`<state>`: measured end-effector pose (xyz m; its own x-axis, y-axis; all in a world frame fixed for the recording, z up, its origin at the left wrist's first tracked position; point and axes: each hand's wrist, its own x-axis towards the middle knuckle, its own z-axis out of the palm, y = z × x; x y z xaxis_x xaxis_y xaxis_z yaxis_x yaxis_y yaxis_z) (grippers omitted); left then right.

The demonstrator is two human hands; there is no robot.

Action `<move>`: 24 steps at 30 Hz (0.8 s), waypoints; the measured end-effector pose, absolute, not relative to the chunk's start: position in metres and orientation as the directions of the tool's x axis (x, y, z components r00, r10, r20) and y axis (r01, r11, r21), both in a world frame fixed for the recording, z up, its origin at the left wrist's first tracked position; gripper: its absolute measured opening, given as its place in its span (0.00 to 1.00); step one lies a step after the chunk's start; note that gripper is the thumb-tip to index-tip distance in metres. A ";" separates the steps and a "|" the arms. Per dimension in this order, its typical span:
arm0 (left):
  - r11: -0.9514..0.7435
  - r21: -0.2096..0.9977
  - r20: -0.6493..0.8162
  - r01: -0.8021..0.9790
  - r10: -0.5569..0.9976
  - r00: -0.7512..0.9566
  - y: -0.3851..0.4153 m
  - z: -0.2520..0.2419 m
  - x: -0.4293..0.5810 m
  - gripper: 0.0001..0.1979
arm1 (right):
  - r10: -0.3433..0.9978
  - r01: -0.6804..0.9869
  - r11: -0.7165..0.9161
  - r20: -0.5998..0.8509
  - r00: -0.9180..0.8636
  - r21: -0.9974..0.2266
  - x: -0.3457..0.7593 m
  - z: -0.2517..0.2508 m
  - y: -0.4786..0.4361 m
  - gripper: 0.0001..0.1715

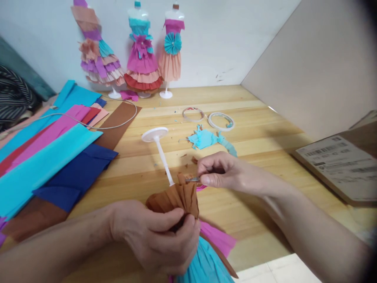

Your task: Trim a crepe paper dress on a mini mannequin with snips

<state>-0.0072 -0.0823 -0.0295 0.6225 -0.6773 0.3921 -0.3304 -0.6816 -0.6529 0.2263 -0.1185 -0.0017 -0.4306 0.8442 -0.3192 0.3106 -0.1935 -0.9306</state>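
Observation:
My left hand (165, 236) pinches a gathered, pleated piece of brown crepe paper (181, 198) between thumb and fingers. Out of the brown paper rises a white stand (160, 147), tilted, with its round base uppermost. Below the hand hang a turquoise crepe paper skirt (203, 263) and a pink paper piece (219, 237), partly hidden. My right hand (216, 171) is closed on a small, thin metal tool (193, 179), its tip touching the top edge of the brown paper. Most of the tool is hidden by the fingers, so I cannot tell its kind.
Three dress forms in paper dresses (101, 59) (143, 59) (172, 51) stand against the wall. Folded crepe paper (50, 157) in several colours lies left, with a grey cable (118, 127) across it. Tape rolls (220, 121) and turquoise scraps (203, 138) lie mid-table; a cardboard box (341, 165) sits right.

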 end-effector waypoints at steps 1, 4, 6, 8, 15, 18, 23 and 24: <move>-0.680 -0.654 0.389 -0.332 -0.678 0.624 -0.082 -0.029 -0.007 0.14 | 0.846 0.309 -0.196 -0.320 -0.426 -0.931 0.226 -0.002 -0.119 0.29; -0.676 -0.658 0.377 -0.333 -0.678 0.631 -0.082 -0.027 -0.007 0.13 | 0.846 0.313 -0.209 -0.332 -0.418 -0.927 0.228 -0.001 -0.119 0.30; -0.676 -0.660 0.382 -0.328 -0.677 0.629 -0.082 -0.028 -0.007 0.13 | 0.837 0.311 -0.215 -0.339 -0.429 -0.926 0.229 0.001 -0.118 0.30; -0.683 -0.657 0.402 -0.317 -0.674 0.619 -0.082 -0.029 -0.007 0.13 | 0.830 0.309 -0.209 -0.335 -0.446 -0.928 0.231 0.002 -0.118 0.30; -0.674 -0.673 0.411 -0.305 -0.684 0.603 -0.082 -0.036 -0.008 0.14 | 0.808 0.341 -0.160 -0.321 -0.493 -0.926 0.239 0.003 -0.115 0.28; -0.678 -0.667 0.415 -0.307 -0.682 0.602 -0.082 -0.035 -0.008 0.14 | 0.792 0.347 -0.146 -0.319 -0.521 -0.927 0.242 0.004 -0.114 0.28; -0.684 -0.657 0.415 -0.316 -0.679 0.606 -0.082 -0.033 -0.007 0.14 | 0.789 0.356 -0.120 -0.306 -0.533 -0.927 0.245 0.004 -0.113 0.27; -0.686 -0.654 0.415 -0.318 -0.678 0.607 -0.081 -0.032 -0.007 0.14 | 0.792 0.366 -0.116 -0.308 -0.527 -0.923 0.245 0.004 -0.113 0.27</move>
<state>-0.0069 -0.0815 -0.0325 0.6068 -0.6777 0.4152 -0.3184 -0.6860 -0.6543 0.2451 -0.1131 0.0044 -0.5265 0.7924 -0.3081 0.3658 -0.1159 -0.9234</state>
